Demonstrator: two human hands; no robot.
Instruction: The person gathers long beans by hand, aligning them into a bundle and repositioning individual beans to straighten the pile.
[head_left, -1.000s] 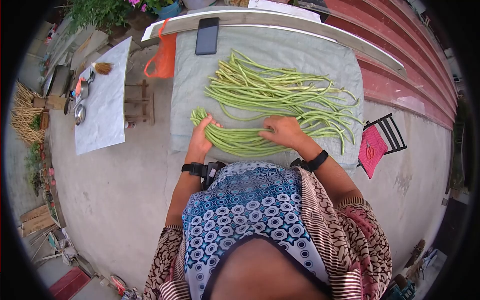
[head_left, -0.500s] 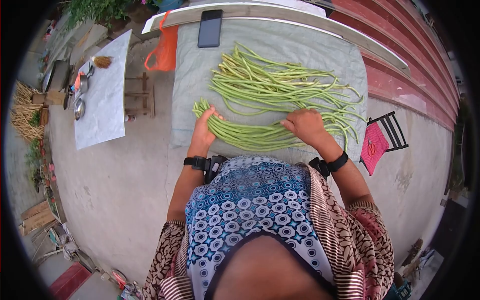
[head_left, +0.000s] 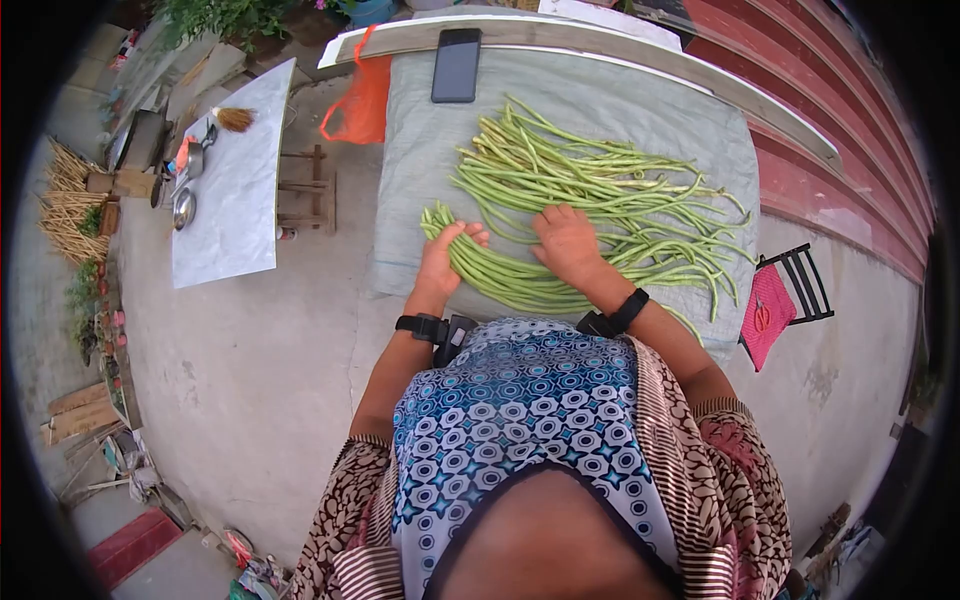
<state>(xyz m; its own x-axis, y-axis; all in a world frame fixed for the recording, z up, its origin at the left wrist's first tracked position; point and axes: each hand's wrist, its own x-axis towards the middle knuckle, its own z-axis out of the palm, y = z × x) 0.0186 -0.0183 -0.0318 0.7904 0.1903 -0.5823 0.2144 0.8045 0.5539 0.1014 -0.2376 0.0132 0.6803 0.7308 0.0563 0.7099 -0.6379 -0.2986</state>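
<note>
Long green beans lie across a grey cloth [head_left: 410, 120] in two groups. The nearer bundle of green beans [head_left: 510, 283] has its left ends in my left hand [head_left: 447, 260], whose fingers wrap round it. My right hand [head_left: 568, 243] rests at the lower edge of the farther pile of green beans [head_left: 580, 170], above the bundle's middle. Its fingers are bent and pressed together on some beans; whether it grips any is hard to see. The right ends of both groups overlap.
A black phone [head_left: 456, 66] lies at the cloth's far edge, beside an orange bag [head_left: 362, 105]. At left, a pale table [head_left: 235, 190] bears a small brush [head_left: 235, 119] and metal bowls. A black-framed stool [head_left: 790, 290] with pink fabric stands at right.
My right hand has moved left along the beans, closer to my left hand. My left hand still holds the bundle. The whole view has shifted slightly.
</note>
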